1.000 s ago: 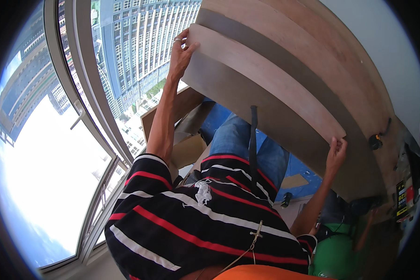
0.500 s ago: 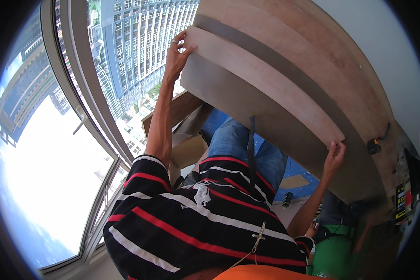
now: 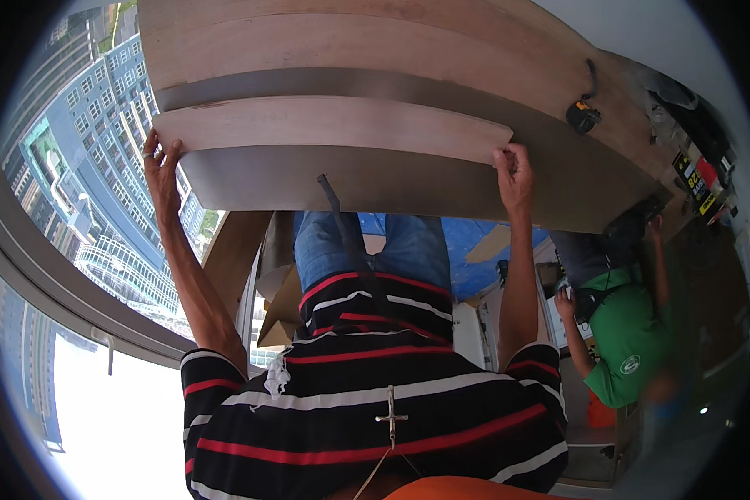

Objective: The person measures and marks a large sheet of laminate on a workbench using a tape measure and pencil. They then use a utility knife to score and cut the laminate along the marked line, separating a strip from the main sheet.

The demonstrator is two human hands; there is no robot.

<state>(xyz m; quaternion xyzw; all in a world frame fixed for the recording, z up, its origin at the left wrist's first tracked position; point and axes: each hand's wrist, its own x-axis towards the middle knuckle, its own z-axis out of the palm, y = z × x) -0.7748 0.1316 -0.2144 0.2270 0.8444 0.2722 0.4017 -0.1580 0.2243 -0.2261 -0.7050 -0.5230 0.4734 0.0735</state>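
Apparently wooden strip in fingers

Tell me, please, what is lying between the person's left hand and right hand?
In the head view, a long, pale wooden strip spans from the left hand to the right hand, each gripping one end.

Free room is seen below wooden strip between left hand and right hand, crossed by dark strap; up-right passage is obstructed by tape measure, down-right by green-shirted co-worker.
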